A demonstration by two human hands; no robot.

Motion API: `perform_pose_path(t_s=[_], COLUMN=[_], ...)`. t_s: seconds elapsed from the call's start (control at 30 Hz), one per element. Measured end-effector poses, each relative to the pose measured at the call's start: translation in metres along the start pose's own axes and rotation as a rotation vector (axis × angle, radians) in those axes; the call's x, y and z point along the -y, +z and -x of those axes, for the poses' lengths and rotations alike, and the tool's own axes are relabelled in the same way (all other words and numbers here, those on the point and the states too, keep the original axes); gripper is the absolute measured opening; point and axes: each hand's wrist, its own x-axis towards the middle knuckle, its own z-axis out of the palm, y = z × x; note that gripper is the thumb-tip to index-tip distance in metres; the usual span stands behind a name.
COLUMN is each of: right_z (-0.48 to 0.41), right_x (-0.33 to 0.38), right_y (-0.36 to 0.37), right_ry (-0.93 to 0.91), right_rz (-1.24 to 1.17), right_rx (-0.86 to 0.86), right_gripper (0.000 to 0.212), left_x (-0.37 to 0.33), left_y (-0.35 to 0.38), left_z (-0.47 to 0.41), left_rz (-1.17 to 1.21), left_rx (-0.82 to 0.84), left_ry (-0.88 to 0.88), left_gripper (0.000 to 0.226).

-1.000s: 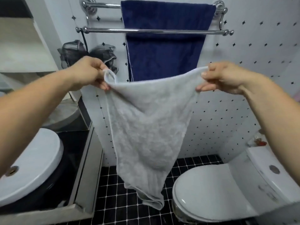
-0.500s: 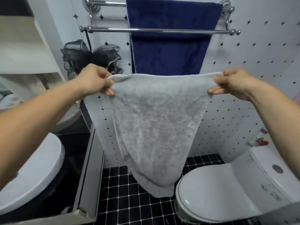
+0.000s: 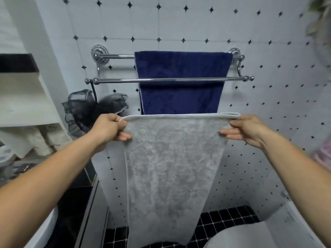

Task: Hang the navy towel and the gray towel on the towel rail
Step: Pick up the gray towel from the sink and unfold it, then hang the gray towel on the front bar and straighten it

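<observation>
The gray towel (image 3: 172, 158) is held taut by its top corners, pinched by the left hand (image 3: 109, 128) and right hand (image 3: 247, 130), parallel to and below the towel rail (image 3: 168, 80), both hands equally near.

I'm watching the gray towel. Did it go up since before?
Yes. The gray towel rose toward the front rail: its top edge now covers less of the navy towel, and it is stretched flatter.

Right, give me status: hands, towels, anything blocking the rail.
Left hand and right hand pinch gray towel top corners, stretched flat below the rail. Navy towel hung on rear bar. Front bar bare, nothing blocking.
</observation>
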Motion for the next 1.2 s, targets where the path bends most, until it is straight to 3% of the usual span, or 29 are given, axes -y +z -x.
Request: perform_pose_path(t_s=[0.1,0.33,0.6,0.83,1.0,1.2], right_z=[-0.026,-0.102,-0.164,-0.176,-0.17,-0.167], right_x=[0.008,0.037,0.061,0.077,0.081,0.099], right_y=[-0.004,-0.02,-0.014,-0.017,-0.011,0.005], right_ry=[0.029,-0.07,-0.072,-0.173,-0.176,-0.182], right_rz=[-0.151,-0.328,-0.591,-0.8,-1.123,-1.12], right_rx=[0.045,-0.053,-0.032,0.069,0.238,0.099], right_gripper=[0.019,0.027,0.006,0.03,0.027,0.025], left_x=[-0.011,-0.032,-0.045,-0.065,-0.065,-0.079], left_y=[0.02,0.072,0.113,0.114,0.11,0.115], left_z=[-0.005,-0.034,-0.085,-0.117,-0.132,-0.15], left_rz=[0.053,0.362,0.668,0.907,1.119,1.362], left_rx=[-0.014,-0.208,-0.459,-0.36,-0.286,-0.246], left_ry=[-0.025,-0.028,-0.01,0.131,0.161,0.151], left_gripper=[0.016,0.012,0.01,0.018,0.025,0.034])
